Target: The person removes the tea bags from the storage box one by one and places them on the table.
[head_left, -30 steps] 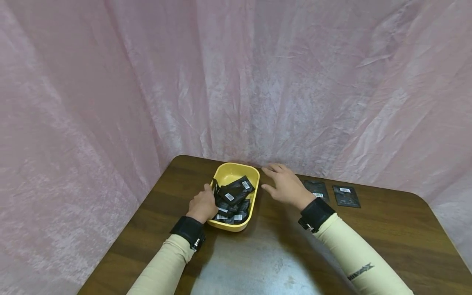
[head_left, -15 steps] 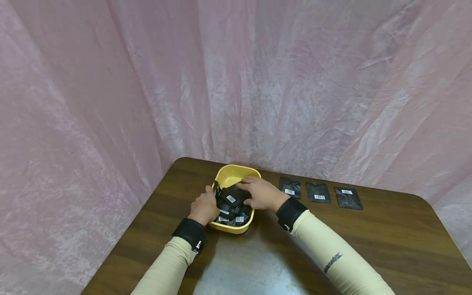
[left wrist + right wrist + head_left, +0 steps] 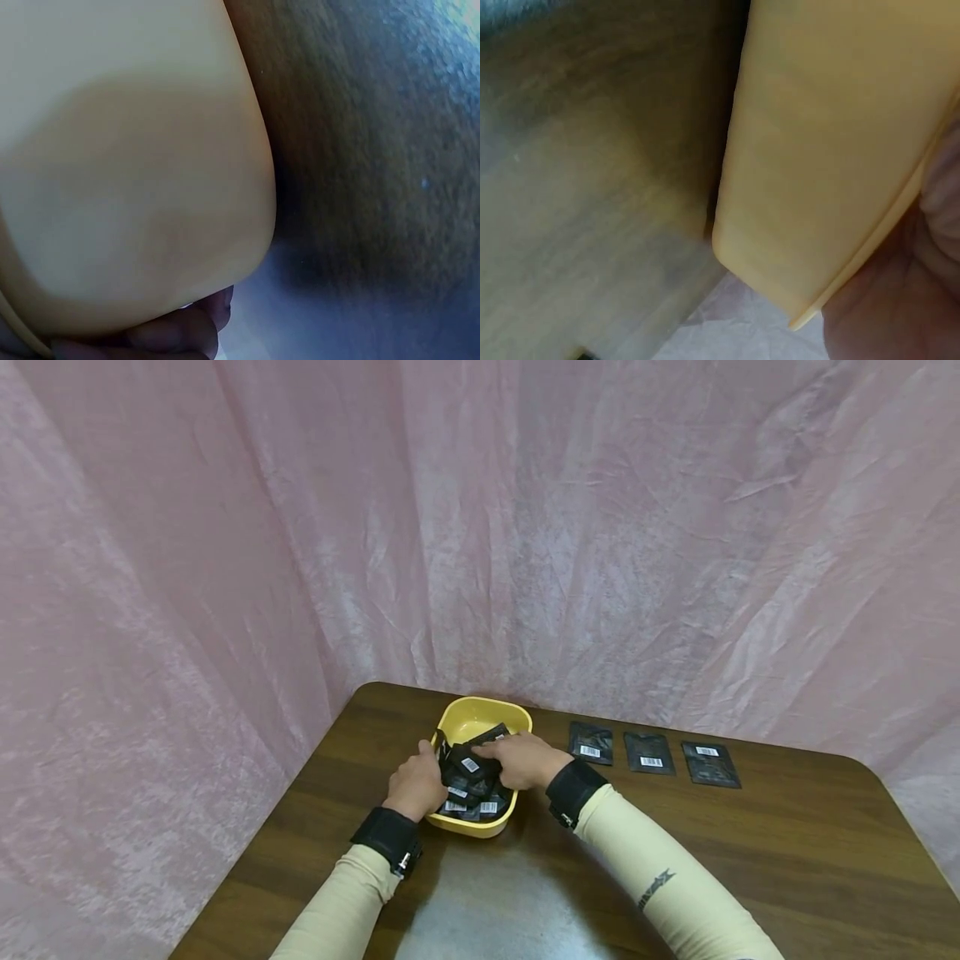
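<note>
A yellow plastic bin [image 3: 483, 829] stands near the table's back left, holding a heap of flat black packets [image 3: 470, 766] with white barcode labels. My left hand [image 3: 416, 785] grips the bin's left rim; in the left wrist view its fingers [image 3: 176, 334] lie along the bin wall. My right hand [image 3: 525, 760] reaches over the right rim, its index finger on the top packets. In the right wrist view the palm [image 3: 885, 315] rests at the rim, and the bin wall hides the fingertips. I cannot tell whether a packet is pinched.
Three black packets lie in a row along the back edge to the right of the bin: a left one [image 3: 591, 742], a middle one [image 3: 649, 753] and a right one [image 3: 711, 764]. A pink velvet curtain [image 3: 585, 527] hangs behind the brown wooden table [image 3: 787, 852].
My right hand has moved left from beside the bin into it, down onto the packets, uncovering the row of packets at the back. The left hand keeps its grip on the rim.
</note>
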`<action>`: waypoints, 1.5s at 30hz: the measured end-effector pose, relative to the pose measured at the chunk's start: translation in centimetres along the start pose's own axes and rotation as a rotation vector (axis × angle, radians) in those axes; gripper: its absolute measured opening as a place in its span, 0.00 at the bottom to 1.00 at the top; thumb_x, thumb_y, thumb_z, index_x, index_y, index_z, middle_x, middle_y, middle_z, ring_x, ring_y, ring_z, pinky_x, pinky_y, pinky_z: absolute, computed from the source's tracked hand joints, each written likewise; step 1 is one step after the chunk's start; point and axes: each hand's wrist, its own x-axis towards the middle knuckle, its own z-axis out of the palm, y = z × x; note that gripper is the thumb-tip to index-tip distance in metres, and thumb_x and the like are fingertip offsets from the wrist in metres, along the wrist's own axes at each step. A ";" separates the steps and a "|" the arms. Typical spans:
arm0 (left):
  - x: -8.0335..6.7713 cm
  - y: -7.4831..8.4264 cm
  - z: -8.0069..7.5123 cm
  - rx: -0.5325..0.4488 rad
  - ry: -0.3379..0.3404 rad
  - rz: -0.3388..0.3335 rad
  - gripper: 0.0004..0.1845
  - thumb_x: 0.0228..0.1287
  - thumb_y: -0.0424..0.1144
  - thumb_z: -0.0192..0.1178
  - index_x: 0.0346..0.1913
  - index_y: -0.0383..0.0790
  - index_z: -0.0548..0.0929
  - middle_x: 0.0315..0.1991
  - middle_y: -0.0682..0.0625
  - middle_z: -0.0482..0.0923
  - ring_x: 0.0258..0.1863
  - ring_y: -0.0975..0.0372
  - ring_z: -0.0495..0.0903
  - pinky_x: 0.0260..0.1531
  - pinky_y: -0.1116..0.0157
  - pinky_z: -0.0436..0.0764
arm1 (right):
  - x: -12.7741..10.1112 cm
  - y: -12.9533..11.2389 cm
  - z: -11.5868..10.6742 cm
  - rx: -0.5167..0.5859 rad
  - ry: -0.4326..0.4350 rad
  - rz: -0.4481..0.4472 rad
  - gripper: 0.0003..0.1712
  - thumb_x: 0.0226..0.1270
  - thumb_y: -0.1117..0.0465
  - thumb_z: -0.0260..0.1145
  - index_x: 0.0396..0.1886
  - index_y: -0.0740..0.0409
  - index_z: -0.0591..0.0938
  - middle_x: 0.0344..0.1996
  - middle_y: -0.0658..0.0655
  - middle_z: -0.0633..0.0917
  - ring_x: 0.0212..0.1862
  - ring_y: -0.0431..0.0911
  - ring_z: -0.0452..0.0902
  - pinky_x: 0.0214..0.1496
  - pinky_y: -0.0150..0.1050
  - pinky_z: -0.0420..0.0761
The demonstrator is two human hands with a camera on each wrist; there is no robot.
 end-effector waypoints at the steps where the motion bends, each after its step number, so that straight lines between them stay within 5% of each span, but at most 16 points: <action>1: 0.0 0.0 0.0 0.000 0.002 0.003 0.31 0.58 0.36 0.75 0.58 0.36 0.68 0.46 0.35 0.85 0.44 0.44 0.86 0.45 0.44 0.83 | 0.0 -0.1 0.1 -0.002 0.019 0.001 0.38 0.69 0.67 0.64 0.77 0.40 0.76 0.73 0.52 0.82 0.74 0.50 0.78 0.78 0.52 0.73; 7: -0.1 -0.2 -0.2 0.011 0.009 0.012 0.31 0.58 0.36 0.74 0.58 0.35 0.67 0.46 0.34 0.85 0.45 0.42 0.87 0.44 0.44 0.83 | -0.2 -0.1 0.7 0.021 0.166 -0.074 0.24 0.75 0.66 0.64 0.67 0.47 0.86 0.59 0.54 0.91 0.60 0.51 0.88 0.64 0.50 0.85; 17: 0.3 -0.4 -0.4 0.009 0.009 0.005 0.30 0.58 0.35 0.74 0.57 0.35 0.67 0.45 0.35 0.84 0.42 0.44 0.86 0.41 0.46 0.82 | 0.0 0.4 1.9 0.095 0.337 -0.111 0.15 0.76 0.62 0.67 0.59 0.51 0.90 0.48 0.53 0.91 0.51 0.49 0.88 0.58 0.49 0.86; 25: 0.5 -0.3 -0.2 0.004 0.002 0.002 0.31 0.58 0.36 0.75 0.58 0.35 0.67 0.45 0.35 0.84 0.41 0.45 0.85 0.42 0.46 0.82 | -0.1 1.1 3.0 0.265 0.442 -0.064 0.16 0.78 0.58 0.67 0.60 0.56 0.88 0.53 0.55 0.91 0.59 0.50 0.87 0.64 0.50 0.84; 38: 0.8 0.1 0.0 0.017 0.015 0.007 0.30 0.58 0.36 0.75 0.57 0.36 0.68 0.45 0.34 0.85 0.43 0.43 0.86 0.44 0.45 0.83 | -0.1 1.5 2.9 0.292 0.438 -0.056 0.17 0.79 0.59 0.66 0.62 0.56 0.86 0.57 0.56 0.90 0.62 0.51 0.86 0.67 0.50 0.83; 45: 1.3 -0.1 0.2 0.007 0.015 0.001 0.31 0.57 0.36 0.75 0.57 0.35 0.67 0.45 0.34 0.85 0.43 0.43 0.86 0.44 0.44 0.83 | -0.2 1.6 3.1 0.348 0.520 -0.065 0.17 0.79 0.58 0.66 0.62 0.55 0.87 0.58 0.56 0.89 0.62 0.51 0.86 0.66 0.52 0.83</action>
